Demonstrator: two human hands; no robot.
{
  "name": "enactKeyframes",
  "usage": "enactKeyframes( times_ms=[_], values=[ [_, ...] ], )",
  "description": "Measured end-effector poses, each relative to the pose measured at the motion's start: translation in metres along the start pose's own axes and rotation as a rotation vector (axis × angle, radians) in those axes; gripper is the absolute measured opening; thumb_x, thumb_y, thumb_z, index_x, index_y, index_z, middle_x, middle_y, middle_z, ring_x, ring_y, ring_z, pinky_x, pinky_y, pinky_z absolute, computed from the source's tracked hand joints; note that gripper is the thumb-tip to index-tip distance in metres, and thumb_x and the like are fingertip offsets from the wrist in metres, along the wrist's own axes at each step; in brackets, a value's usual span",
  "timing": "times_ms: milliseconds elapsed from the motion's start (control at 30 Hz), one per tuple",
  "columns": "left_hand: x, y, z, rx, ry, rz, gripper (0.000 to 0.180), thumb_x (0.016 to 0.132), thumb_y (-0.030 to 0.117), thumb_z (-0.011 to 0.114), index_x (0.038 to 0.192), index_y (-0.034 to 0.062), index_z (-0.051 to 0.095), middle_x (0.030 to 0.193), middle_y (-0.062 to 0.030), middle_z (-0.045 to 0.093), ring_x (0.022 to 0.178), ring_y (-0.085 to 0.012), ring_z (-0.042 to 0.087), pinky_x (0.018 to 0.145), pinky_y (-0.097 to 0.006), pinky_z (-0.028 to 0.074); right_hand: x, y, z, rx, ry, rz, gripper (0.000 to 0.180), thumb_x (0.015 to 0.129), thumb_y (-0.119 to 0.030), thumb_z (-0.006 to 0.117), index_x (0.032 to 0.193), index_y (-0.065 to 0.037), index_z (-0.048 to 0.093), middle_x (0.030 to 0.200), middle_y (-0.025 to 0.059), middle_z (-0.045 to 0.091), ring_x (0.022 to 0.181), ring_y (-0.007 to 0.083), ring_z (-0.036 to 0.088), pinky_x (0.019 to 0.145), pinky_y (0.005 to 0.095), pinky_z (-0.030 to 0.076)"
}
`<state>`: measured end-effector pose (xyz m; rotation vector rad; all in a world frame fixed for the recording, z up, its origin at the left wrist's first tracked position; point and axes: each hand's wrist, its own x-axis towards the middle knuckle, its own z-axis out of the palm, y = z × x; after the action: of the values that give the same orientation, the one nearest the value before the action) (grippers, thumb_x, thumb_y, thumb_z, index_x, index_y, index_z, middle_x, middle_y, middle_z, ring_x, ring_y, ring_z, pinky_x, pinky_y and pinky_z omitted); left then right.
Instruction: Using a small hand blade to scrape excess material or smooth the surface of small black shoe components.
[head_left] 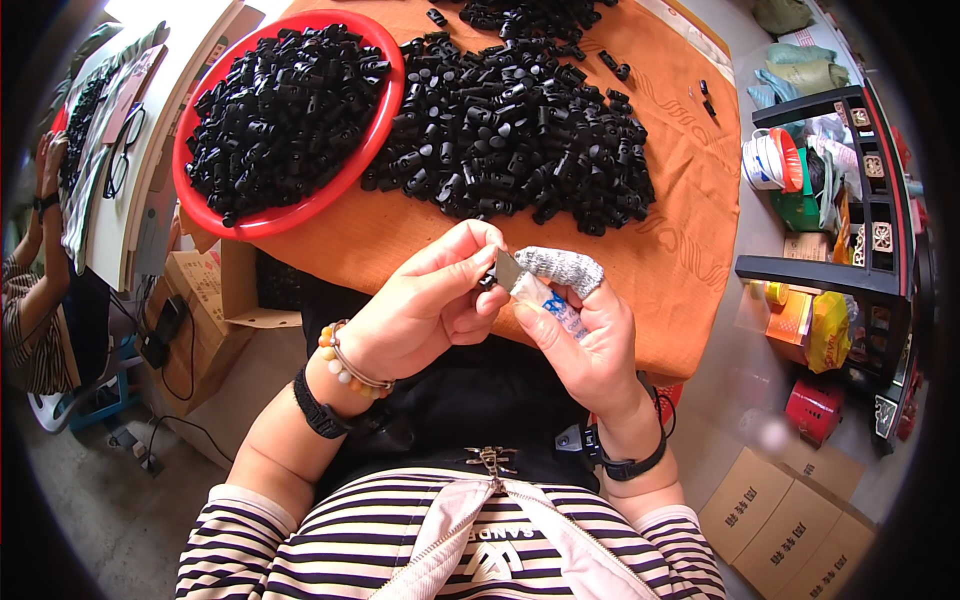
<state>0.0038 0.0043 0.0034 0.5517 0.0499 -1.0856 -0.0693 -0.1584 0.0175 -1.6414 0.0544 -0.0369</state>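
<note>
Right in front of you, your left hand has thumb and fingertips pinched on a small black piece, held up just past the table's near edge. Your right hand grips a blue-and-white wrapped handle, thumb pressed along it, the forefinger bent in a grey knit finger cover. The flat metal blade sits right at the piece; whether it's biting, I can't tell. So this one looks mid-work, not yet put down!

Out past your hands, the big heap sprawls over the orange cloth, and to its left the red basin is piled high with similar pieces. One lot may be done, the other waiting; nothing shows which. Farthest out, more pieces crowd the far side. By the look of it, plenty could remain.
</note>
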Motion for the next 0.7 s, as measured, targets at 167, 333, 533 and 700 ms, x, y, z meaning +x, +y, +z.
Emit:
enactKeyframes(
  times_ms=[167,333,533,700],
  values=[
    [0.0009,0.0022,0.0036,0.021,0.036,0.033,0.011,0.096,0.024,0.042,0.099,0.0136,0.044,0.070,0.0033,0.047,0.055,-0.0024,0.035,0.049,-0.018,0.027,-0.0016,-0.0049,0.0061,0.144,0.007,0.041,0.039,0.084,-0.003,0.059,0.120,0.004,0.045,0.095,0.0100,0.062,0.087,0.0095,0.058,0.074,0.0217,0.047],
    [-0.0013,0.0014,0.0032,0.042,0.053,0.061,0.011,0.096,0.024,0.042,0.100,0.0137,0.044,0.069,0.0037,0.047,0.055,-0.0023,0.035,0.049,-0.018,0.027,-0.0027,-0.0087,0.0024,0.087,-0.059,0.101,0.041,0.084,-0.003,0.058,0.122,0.004,0.043,0.096,0.0108,0.062,0.088,0.0095,0.058,0.075,0.0216,0.047],
    [-0.0018,0.0020,0.0030,0.033,0.035,0.054,0.011,0.096,0.024,0.042,0.099,0.0136,0.044,0.069,0.0037,0.047,0.055,-0.0025,0.035,0.049,-0.017,0.027,-0.0032,-0.0036,0.0043,0.132,-0.036,0.062,0.040,0.084,-0.004,0.059,0.121,0.004,0.044,0.098,0.0109,0.062,0.088,0.0088,0.057,0.075,0.0214,0.046],
    [-0.0024,0.0023,0.0050,-0.010,0.024,0.016,0.011,0.096,0.024,0.043,0.099,0.0132,0.044,0.070,0.0034,0.047,0.056,-0.0027,0.035,0.049,-0.017,0.027,-0.0024,-0.0055,0.0033,0.103,-0.018,0.047,0.039,0.084,-0.004,0.059,0.120,0.003,0.046,0.101,0.0111,0.062,0.090,0.0084,0.056,0.076,0.0214,0.046]
  ],
)
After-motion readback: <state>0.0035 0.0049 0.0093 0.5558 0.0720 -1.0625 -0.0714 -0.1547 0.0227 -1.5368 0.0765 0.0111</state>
